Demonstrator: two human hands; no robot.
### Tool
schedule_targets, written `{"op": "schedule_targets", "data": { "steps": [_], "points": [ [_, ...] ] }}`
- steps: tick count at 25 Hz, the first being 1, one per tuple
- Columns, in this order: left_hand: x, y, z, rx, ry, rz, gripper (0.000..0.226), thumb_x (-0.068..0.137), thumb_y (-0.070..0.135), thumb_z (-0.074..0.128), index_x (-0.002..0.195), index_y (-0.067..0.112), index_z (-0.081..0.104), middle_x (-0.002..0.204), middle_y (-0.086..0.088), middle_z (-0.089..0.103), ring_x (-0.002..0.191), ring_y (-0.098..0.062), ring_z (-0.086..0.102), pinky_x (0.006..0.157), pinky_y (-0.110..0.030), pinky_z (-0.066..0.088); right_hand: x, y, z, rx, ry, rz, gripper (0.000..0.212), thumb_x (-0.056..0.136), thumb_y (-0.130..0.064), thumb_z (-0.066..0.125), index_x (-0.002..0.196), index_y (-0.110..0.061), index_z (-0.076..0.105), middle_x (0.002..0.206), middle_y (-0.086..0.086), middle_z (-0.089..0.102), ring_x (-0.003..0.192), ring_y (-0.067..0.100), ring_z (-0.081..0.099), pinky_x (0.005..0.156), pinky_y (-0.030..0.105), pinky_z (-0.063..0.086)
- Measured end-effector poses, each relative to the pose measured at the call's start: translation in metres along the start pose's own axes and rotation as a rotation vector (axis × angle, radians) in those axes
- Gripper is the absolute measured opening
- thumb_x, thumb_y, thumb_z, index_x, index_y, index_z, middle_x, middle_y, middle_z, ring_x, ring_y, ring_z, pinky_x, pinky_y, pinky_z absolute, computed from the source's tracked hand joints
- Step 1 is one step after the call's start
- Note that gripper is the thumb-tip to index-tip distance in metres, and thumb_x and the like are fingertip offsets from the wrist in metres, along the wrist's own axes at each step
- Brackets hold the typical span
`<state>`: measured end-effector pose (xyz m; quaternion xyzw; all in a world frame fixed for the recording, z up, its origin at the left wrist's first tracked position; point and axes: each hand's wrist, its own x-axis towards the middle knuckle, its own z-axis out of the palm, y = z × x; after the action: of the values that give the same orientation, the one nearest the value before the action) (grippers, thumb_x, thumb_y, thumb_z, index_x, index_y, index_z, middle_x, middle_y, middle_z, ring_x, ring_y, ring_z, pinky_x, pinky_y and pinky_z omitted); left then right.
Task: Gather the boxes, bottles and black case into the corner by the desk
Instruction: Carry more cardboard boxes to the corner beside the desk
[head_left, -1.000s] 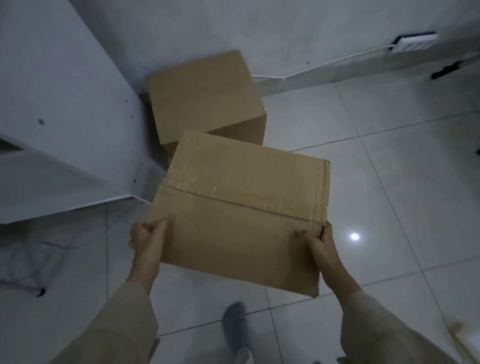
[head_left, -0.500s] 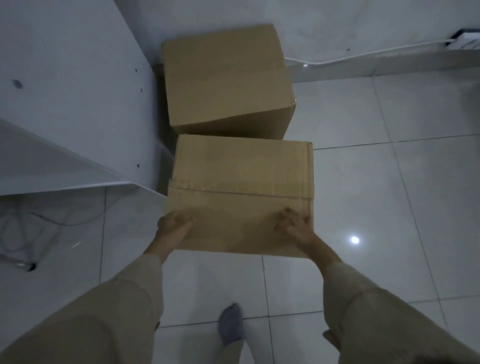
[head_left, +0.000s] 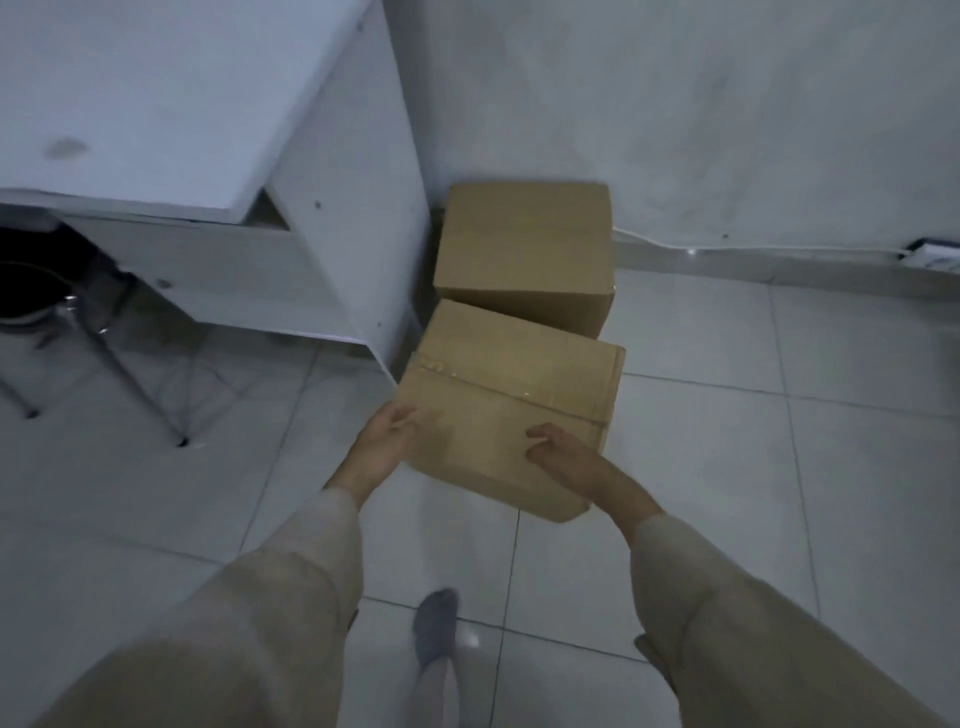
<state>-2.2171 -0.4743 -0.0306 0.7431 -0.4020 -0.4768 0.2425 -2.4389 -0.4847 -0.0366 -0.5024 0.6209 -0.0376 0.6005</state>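
Cardboard: the near taped box is touched on its near face by the left hand and right hand, fingers curled, just before the far box beside the white desk.

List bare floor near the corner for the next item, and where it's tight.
Free: tiles right of both boxes, along the wall, before the power strip. Tight: the far box fills the corner, the near box sits by the desk panel, both hands on it.
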Motion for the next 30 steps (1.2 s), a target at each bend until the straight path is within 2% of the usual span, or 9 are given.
{"op": "schedule_targets", "data": {
  "steps": [3,7,9,12,15,21,25,28,30],
  "points": [
    [-0.097,0.044,-0.03,-0.038,0.066,0.088,0.033,0.092,0.008,0.047,0.126,0.005,0.051,0.127,-0.009,0.055,0.112,-0.022,0.053,0.091,-0.029,0.039,-0.09,-0.053,-0.011,-0.175,-0.034,-0.176,0.04,0.093,-0.023,0.045,0.132,-0.013,0.044,0.129,0.01,0.051,0.115,0.025,0.05,0.093,0.029,0.038],
    [-0.244,0.082,-0.082,-0.056,0.18,0.23,0.022,0.092,0.013,0.049,0.112,0.02,0.053,0.116,-0.004,0.057,0.11,-0.018,0.054,0.092,-0.028,0.04,-0.218,-0.107,-0.01,-0.357,-0.072,-0.436,0.034,0.094,-0.02,0.045,0.126,-0.013,0.051,0.13,0.01,0.054,0.117,0.023,0.051,0.095,0.029,0.039],
    [-0.309,0.084,-0.107,-0.031,0.235,0.283,0.022,0.093,0.013,0.049,0.113,0.021,0.053,0.115,-0.001,0.057,0.11,-0.017,0.054,0.092,-0.025,0.04,-0.271,-0.128,0.0,-0.37,-0.081,-0.558,0.032,0.095,-0.017,0.044,0.125,-0.011,0.053,0.128,0.008,0.055,0.113,0.018,0.052,0.087,0.023,0.039],
    [-0.398,0.072,-0.146,0.04,0.352,0.326,0.03,0.093,0.013,0.049,0.123,0.014,0.053,0.115,0.004,0.056,0.11,-0.013,0.053,0.092,-0.021,0.038,-0.34,-0.157,0.034,-0.31,-0.093,-0.703,0.031,0.095,-0.014,0.045,0.123,-0.006,0.055,0.122,0.009,0.059,0.102,0.012,0.052,0.068,0.003,0.039],
    [-0.471,0.043,-0.187,0.041,0.499,0.307,0.028,0.093,0.017,0.049,0.121,0.017,0.054,0.118,0.004,0.058,0.111,-0.01,0.052,0.09,-0.02,0.036,-0.386,-0.182,0.085,-0.278,-0.201,-0.805,0.029,0.095,-0.008,0.044,0.121,-0.001,0.055,0.117,0.01,0.059,0.094,0.007,0.055,0.066,-0.004,0.04],
    [-0.583,-0.058,-0.268,-0.084,0.768,0.158,0.02,0.092,0.015,0.05,0.106,0.027,0.058,0.116,0.004,0.061,0.108,-0.013,0.055,0.086,-0.019,0.041,-0.432,-0.202,0.22,-0.203,-0.398,-0.767,0.019,0.095,-0.015,0.043,0.108,-0.021,0.057,0.113,0.003,0.063,0.106,0.021,0.059,0.086,0.032,0.045],
    [-0.667,-0.15,-0.31,-0.17,0.93,0.042,0.019,0.092,0.016,0.05,0.103,0.03,0.057,0.111,0.007,0.061,0.103,-0.01,0.056,0.081,-0.014,0.039,-0.46,-0.197,0.334,-0.241,-0.533,-0.7,0.021,0.095,-0.015,0.043,0.108,-0.021,0.058,0.114,0.002,0.063,0.105,0.021,0.059,0.091,0.035,0.044],
    [-0.723,-0.21,-0.331,-0.222,1.012,-0.033,0.024,0.092,0.013,0.048,0.097,0.035,0.056,0.108,0.006,0.061,0.102,-0.013,0.056,0.087,-0.024,0.042,-0.48,-0.193,0.41,-0.297,-0.639,-0.692,0.021,0.095,-0.017,0.043,0.105,-0.025,0.06,0.113,0.0,0.064,0.104,0.018,0.06,0.088,0.033,0.045],
    [-0.753,-0.244,-0.343,-0.251,1.049,-0.083,0.024,0.093,0.012,0.047,0.098,0.034,0.056,0.108,0.004,0.061,0.103,-0.013,0.056,0.086,-0.021,0.042,-0.492,-0.192,0.453,-0.341,-0.696,-0.682,0.021,0.095,-0.018,0.043,0.104,-0.027,0.06,0.114,-0.002,0.065,0.104,0.017,0.061,0.09,0.034,0.045]
  ]
}}
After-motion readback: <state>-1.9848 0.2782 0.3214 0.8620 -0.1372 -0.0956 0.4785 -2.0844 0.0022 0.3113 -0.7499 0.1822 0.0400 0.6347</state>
